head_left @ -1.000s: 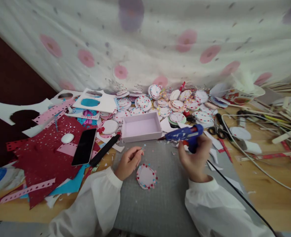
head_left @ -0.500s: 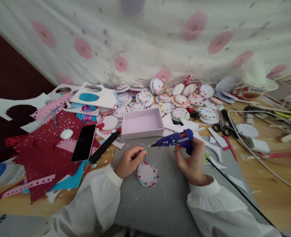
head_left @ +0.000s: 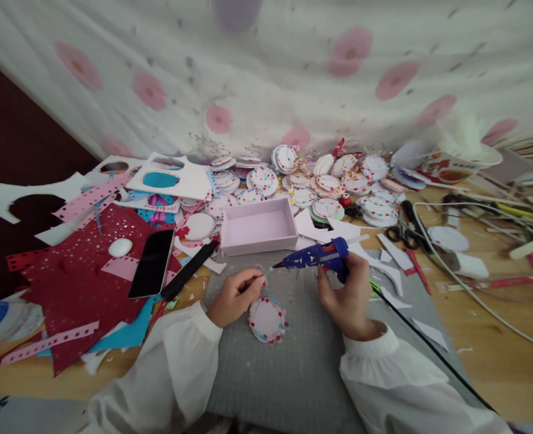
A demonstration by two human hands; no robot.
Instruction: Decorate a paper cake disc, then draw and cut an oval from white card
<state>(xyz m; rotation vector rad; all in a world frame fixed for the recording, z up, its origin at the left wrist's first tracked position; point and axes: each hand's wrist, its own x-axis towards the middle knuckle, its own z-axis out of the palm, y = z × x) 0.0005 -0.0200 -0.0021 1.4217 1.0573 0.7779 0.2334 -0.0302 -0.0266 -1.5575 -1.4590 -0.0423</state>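
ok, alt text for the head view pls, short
The right hand aims a blue glue gun at a tiny piece pinched in the left hand, above a dot-rimmed paper disc on a grey mat. Paper scraps, finished discs and a pink box surround them.

Bare grey mat near sleeves, pink box behind (paper clutter beyond)

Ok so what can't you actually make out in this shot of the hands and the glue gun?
Head view only:
- The piece pinched in the left hand: too small to tell what it is.
- Whether the glue gun nozzle touches that piece: too small, slightly blurred.
- The glue gun trigger: hidden by the right hand.
- The cord: cut off at the bottom edge.
- The decorated disc: its trim pieces are too small to identify.
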